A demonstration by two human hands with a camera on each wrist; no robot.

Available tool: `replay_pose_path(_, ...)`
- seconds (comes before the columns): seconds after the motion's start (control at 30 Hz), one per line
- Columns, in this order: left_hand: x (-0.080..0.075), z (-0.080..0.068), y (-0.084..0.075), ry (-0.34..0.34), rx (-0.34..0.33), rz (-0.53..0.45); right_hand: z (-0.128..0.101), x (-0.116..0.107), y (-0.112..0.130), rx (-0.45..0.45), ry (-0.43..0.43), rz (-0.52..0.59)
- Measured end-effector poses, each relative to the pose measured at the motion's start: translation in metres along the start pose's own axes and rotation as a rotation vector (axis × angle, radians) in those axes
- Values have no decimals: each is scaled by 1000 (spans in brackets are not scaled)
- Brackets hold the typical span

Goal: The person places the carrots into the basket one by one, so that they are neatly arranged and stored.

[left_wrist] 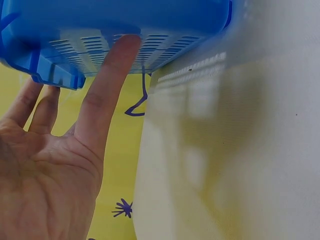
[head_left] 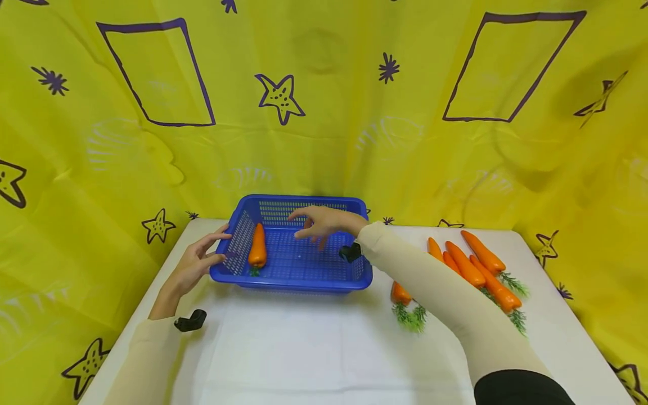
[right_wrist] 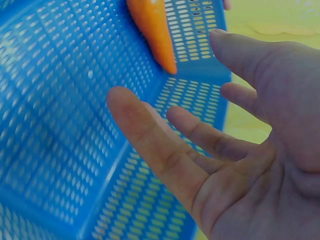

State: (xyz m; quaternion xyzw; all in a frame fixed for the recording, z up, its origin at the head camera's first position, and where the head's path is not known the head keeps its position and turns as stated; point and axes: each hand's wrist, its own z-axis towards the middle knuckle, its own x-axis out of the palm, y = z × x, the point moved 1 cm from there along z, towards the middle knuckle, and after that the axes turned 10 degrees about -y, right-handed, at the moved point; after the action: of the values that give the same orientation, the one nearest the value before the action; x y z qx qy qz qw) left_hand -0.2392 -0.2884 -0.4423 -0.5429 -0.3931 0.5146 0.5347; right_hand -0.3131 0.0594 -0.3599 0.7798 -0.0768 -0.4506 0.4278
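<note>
A blue plastic basket [head_left: 298,282] with slotted walls stands at the back of the table. Inside it, along the left wall, lies one orange carrot [head_left: 258,247], its green top toward the front; its tapered end shows in the right wrist view. My left hand [head_left: 194,261] touches the basket's left side, fingertips at the rim. In the left wrist view the thumb [left_wrist: 117,65] lies straight against the outer wall, below the rim. Over the basket's interior hovers my right hand [head_left: 324,221], fingers spread and slightly bent, with nothing between them.
Several carrots [head_left: 463,264] with leafy green tops lie on the right of the white table [head_left: 283,349]; the right forearm partly covers them. A yellow patterned curtain [head_left: 324,152] hangs close behind the basket and round both sides.
</note>
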Motion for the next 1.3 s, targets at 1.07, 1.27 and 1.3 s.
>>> replay_pose_path(1.07, -3, 0, 4, 35, -24, -70, -142, -97, -49, -58, -231, -139)
replay_pose_path(1.27, -3, 0, 4, 37, -35, -68, -170, -110, -76, -108, -325, -205)
replay_pose_path(1.3, -3, 0, 4, 37, -38, -66, -175, -112, -81, -114, -341, -215)
